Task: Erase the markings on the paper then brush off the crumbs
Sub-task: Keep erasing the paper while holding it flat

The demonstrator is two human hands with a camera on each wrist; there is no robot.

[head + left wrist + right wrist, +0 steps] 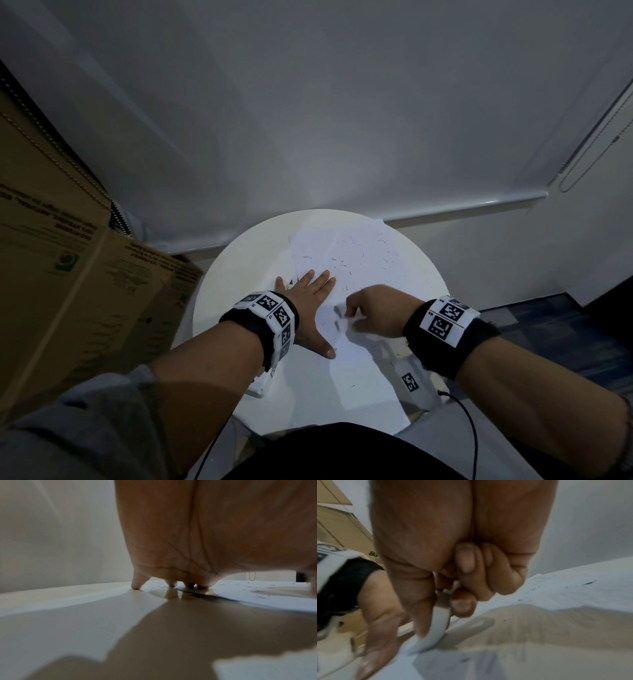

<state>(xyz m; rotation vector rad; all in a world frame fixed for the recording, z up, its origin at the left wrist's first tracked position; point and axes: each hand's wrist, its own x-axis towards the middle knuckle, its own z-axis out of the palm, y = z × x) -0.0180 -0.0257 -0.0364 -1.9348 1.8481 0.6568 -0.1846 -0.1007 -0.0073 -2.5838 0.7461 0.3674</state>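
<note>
Pinning paper (359,260) flat on round white counter (219,294) w/ left hand (308,308), fingers straight and spread, thumb out toward near edge. Right hand (376,315) curled, pinching a small white piece (439,626) betw. thumb and fingers, prob. the eraser, tip down at paper's near part just beside left thumb. Dark crumbs (342,263) scattered over far half of sheet, a few strays on counter nearer the body.

Risks, as judged:
- Rubbing hard close to left thumb could buckle or tear sheet; already creased near middle, far corner overhanging counter rim.
- Sweeping w/ eraser still in grip could smear crumbs back into paper instead of clearing them.
- Lifting left hand too soon = sheet sliding off round top.
- Crumbs pushed toward lap rather than off far edge.

Hard to make out:
- Remaining markings: can't tell; only a dark-blue trace by left fingers (171,584), partly covered.
- White piece blurred in both head and right wrist views; eraser vs. wadded tissue uncertain.
- Near edge of sheet hidden under right wrist and band.
</note>
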